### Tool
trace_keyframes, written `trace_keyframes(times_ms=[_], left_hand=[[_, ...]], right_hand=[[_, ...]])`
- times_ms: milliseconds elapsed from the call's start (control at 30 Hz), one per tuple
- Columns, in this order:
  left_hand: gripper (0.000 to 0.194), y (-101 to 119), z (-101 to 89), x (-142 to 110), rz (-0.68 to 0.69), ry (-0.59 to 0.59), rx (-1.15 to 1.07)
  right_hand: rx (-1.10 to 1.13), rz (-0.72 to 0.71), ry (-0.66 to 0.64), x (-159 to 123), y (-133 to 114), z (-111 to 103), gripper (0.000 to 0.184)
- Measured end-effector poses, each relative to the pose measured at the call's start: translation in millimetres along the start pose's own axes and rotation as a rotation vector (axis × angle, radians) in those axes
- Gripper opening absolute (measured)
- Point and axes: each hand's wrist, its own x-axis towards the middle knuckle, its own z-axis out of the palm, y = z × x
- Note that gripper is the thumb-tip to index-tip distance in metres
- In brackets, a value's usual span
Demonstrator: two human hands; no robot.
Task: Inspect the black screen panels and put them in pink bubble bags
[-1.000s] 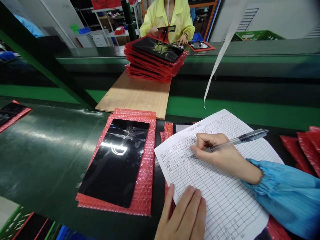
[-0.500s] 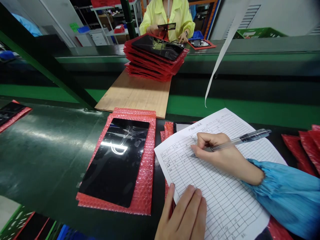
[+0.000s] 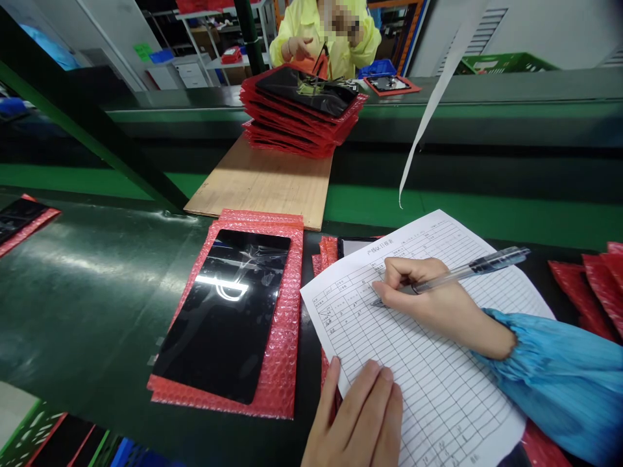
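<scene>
My right hand (image 3: pixel 423 292) pinches a clear-barrelled pen (image 3: pixel 472 267), its tip on the upper left part of a printed form (image 3: pixel 438 376). A few handwritten marks show in the form's grid. My left hand (image 3: pixel 360 415) lies flat with fingers stretched over the form's lower left edge. Beneath the paper, red bubble-wrap bags (image 3: pixel 328 250) and part of a framed panel stick out. To the left, a glossy black tablet screen (image 3: pixel 226 318) rests on red bubble-wrap bags (image 3: pixel 282 363).
A wooden board (image 3: pixel 272 181) bridges to the far bench, bearing a tall stack of red bags (image 3: pixel 296 133) and black screens. Behind it works a person in a yellow jacket (image 3: pixel 296 26). More red bags (image 3: pixel 594 292) lie at right. A paper strip (image 3: pixel 428 117) hangs down.
The co-worker has raised one hand and drawn the other back from the dark part held before. My right hand and the pen have shifted very slightly; my left hand stays put.
</scene>
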Motion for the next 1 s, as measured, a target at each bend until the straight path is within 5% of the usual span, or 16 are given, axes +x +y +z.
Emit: trace_keyframes(times_ms=[1000], left_hand=[[0.039,1.1,-3.0,-2.2,-0.008,-0.042,-0.013]], right_hand=[[0.111,0.043,0.05,7.7,2.1,0.2,0.032]])
